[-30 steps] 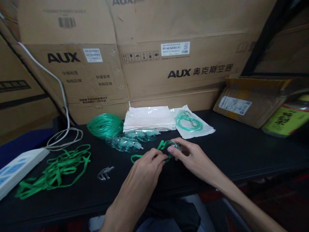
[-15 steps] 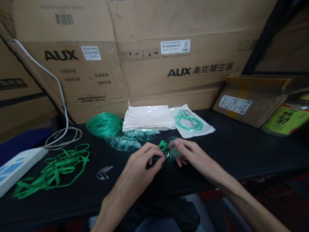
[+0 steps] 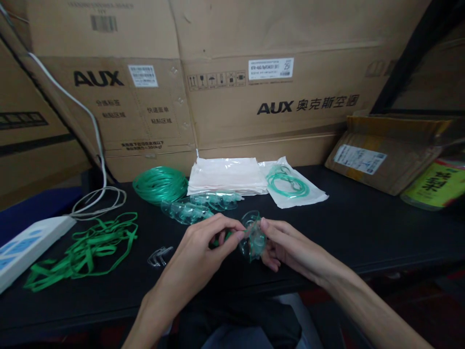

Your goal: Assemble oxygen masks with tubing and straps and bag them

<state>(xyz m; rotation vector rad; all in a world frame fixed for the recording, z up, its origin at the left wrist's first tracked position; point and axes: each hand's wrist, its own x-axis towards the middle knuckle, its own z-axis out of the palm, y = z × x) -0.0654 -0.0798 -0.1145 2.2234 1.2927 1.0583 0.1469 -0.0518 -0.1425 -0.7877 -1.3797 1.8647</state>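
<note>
At the tabletop's (image 3: 337,232) near middle, my clock's centre, the right hand (image 3: 290,243) cups a green-tinted clear mask (image 3: 257,239), fingers curled against its right side, seemingly to steady it. The left hand (image 3: 201,247) pinches narrowly, thumb to forefinger, on what looks like a green strap (image 3: 228,236) at the mask's left rim, a grip suited to something thin. Toward nine o'clock lie clear plastic fittings (image 3: 160,256), then heaped green elastic straps (image 3: 89,252), probably kept aside for easy reach. At ten, nested masks (image 3: 187,211) sit before coiled green tubing (image 3: 160,185), presumably nested to save room. Farther, white packets (image 3: 228,177) are stacked at eleven; a tubing pouch (image 3: 290,189) lies at one. Beyond stands an AUX carton (image 3: 225,111).
</note>
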